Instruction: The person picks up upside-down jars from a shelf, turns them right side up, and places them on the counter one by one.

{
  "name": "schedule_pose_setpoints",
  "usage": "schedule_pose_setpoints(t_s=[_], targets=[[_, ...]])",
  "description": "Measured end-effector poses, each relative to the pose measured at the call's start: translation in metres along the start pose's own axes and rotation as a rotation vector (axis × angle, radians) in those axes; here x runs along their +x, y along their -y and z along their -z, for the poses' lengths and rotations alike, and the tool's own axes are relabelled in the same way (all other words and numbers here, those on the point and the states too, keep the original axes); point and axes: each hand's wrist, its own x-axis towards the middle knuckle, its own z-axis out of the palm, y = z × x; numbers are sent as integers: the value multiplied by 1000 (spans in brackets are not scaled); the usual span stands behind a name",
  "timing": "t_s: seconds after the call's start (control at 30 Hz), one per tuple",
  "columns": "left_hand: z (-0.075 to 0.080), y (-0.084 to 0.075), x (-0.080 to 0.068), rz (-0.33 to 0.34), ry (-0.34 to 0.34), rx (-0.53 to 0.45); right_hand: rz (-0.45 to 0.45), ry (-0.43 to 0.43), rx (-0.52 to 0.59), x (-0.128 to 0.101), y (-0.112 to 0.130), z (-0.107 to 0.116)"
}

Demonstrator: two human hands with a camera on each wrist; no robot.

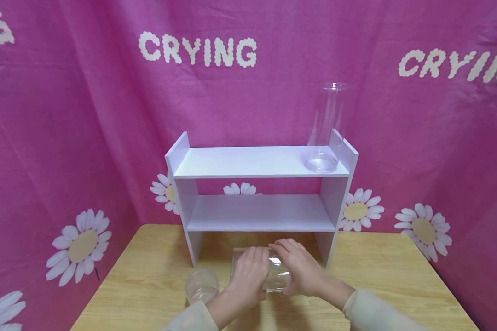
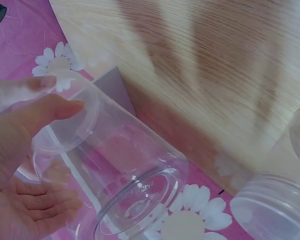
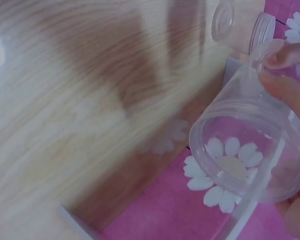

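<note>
A clear plastic jar [image 1: 276, 275] lies on its side low over the wooden table [image 1: 149, 280], just in front of the white shelf [image 1: 261, 163]. My left hand [image 1: 248, 271] grips its left end and my right hand [image 1: 296, 264] wraps over its right end. In the left wrist view the jar [image 2: 125, 170] shows its open mouth, with my left fingers [image 2: 35, 120] curled on its wall. From the right wrist the jar [image 3: 250, 155] shows its round end, and my right fingers [image 3: 285, 87] lie on it.
A small clear jar [image 1: 201, 286] stands upright on the table left of my hands, also in the wrist views [image 2: 275, 205] [image 3: 240, 22]. A tall clear jar [image 1: 325, 133] stands on the top shelf's right end. Pink daisy cloth [image 1: 66, 138] hangs behind and beside the table.
</note>
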Motion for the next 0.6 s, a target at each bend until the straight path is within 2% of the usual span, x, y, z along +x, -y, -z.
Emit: schedule_pose_setpoints(t_s=[0.13, 0.3, 0.47, 0.6], targets=[[-4, 3, -2, 43, -12, -100, 29, 68, 54, -3, -8, 11], [-16, 7, -9, 124, -44, -334, 90, 38, 93, -9, -26, 26], [-29, 8, -18, 221, -42, -586, 29, 29, 152, -13, -44, 46], [-37, 5, -26, 304, -46, -743, -22, -6, 166, -17, -56, 62]])
